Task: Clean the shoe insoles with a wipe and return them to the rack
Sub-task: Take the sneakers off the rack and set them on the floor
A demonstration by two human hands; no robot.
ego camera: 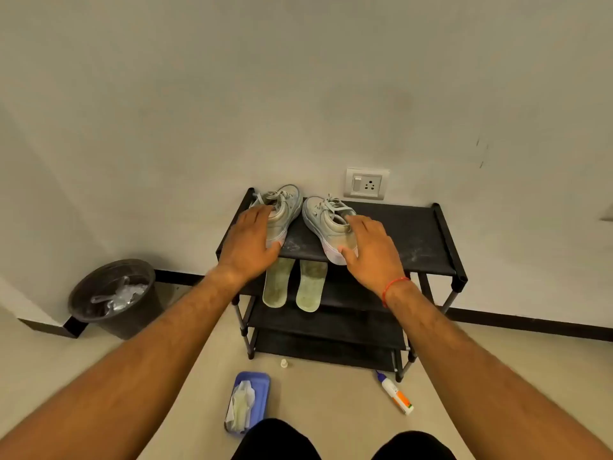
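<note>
Insoles (pixel 278 287), pair, on rack (pixel 414 227) second shelf; at 12 o'clock of them left hand (pixel 253 240) clasps left shoe (pixel 287 207), right hand (pixel 371 250) right shoe (pixel 323 217), by heels; likely final placement, release next.

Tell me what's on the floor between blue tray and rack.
Head view: a small white cap between the blue tray and the rack; the rest is bare floor.

**One head-worn view, angled down**

We look from a single wide-angle camera on the person's head, pitched forward and down, square to the wall (pixel 298 78). The shoe rack (pixel 408 227) sits centred, at arm's reach. Both forearms run in from the bottom corners to the left hand (pixel 253 242) and right hand (pixel 371 250), which grip the left shoe (pixel 288 204) and right shoe (pixel 318 220) at mid-frame.
</note>
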